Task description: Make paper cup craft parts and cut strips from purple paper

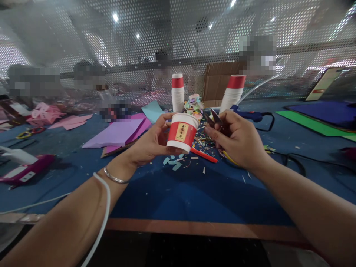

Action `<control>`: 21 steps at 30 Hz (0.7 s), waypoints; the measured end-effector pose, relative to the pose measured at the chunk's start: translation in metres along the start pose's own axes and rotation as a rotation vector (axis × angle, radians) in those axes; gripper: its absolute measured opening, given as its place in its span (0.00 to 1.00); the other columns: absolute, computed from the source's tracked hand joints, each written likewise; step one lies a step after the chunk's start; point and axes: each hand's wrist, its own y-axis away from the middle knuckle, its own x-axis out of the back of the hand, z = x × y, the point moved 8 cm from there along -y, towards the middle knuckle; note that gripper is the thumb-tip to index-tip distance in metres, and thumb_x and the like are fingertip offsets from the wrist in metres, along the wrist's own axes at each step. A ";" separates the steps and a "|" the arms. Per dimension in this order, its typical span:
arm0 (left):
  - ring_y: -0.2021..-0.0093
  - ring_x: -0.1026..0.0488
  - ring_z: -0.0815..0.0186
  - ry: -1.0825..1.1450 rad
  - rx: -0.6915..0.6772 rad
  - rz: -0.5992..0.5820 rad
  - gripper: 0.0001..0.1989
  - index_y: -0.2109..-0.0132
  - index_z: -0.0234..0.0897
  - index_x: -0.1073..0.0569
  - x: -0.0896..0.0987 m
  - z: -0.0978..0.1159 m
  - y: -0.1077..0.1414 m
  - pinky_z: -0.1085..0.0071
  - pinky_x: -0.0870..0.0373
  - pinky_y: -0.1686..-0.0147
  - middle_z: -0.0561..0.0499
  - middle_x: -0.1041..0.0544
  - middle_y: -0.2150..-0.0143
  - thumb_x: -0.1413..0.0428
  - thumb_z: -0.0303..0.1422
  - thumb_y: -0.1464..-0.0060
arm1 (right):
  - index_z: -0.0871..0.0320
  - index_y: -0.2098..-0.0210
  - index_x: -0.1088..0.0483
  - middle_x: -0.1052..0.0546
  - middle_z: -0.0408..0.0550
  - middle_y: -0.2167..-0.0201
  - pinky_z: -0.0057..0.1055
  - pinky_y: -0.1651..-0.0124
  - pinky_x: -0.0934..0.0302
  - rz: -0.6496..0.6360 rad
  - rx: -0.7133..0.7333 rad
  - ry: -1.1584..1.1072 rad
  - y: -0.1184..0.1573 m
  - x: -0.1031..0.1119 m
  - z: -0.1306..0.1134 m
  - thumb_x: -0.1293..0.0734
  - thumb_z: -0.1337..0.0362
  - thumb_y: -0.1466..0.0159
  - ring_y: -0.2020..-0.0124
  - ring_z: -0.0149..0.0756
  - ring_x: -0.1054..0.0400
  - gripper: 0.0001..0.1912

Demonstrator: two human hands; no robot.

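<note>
A red and white paper cup (182,134) with a yellow label is held slightly tilted above the blue table, its open rim up. The fingers of my left hand (155,139) wrap round its left side. To the right of the cup, my right hand (239,137) grips scissors (215,119), whose dark blades are apart and point up and left, not touching the cup. The scissors' handles are mostly hidden by my fingers. Beneath both hands lie a red stick (204,155) and scattered paper scraps (175,161).
Two cup stacks (178,94) (233,92) stand at the back. Purple paper (115,132) lies left; green sheets (308,123) and a blue glue gun (249,114) are right. A purple and white device (25,168) sits far left. A white cable (104,211) crosses my left forearm.
</note>
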 end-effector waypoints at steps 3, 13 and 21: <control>0.46 0.27 0.58 -0.060 -0.044 0.081 0.45 0.39 0.53 0.34 0.010 0.008 0.000 0.70 0.25 0.56 0.50 0.28 0.41 0.26 0.25 0.63 | 0.53 0.70 0.39 0.32 0.41 0.75 0.31 0.76 0.47 -0.070 -0.024 -0.005 0.001 -0.006 0.002 0.28 0.54 0.36 0.78 0.28 0.41 0.17; 0.46 0.27 0.56 -0.208 -0.142 0.126 0.44 0.38 0.52 0.34 0.017 0.006 -0.001 0.66 0.24 0.53 0.46 0.35 0.33 0.26 0.28 0.61 | 0.54 0.63 0.36 0.30 0.37 0.82 0.28 0.78 0.52 -0.396 -0.123 -0.048 0.012 -0.036 0.006 0.36 0.43 0.31 0.82 0.27 0.44 0.20; 0.45 0.26 0.53 -0.216 -0.152 0.112 0.47 0.34 0.55 0.36 0.014 0.007 0.002 0.58 0.24 0.48 0.45 0.35 0.32 0.27 0.28 0.59 | 0.55 0.67 0.35 0.37 0.38 0.77 0.29 0.74 0.50 -0.459 -0.066 -0.087 0.015 -0.042 -0.006 0.38 0.46 0.29 0.78 0.28 0.45 0.20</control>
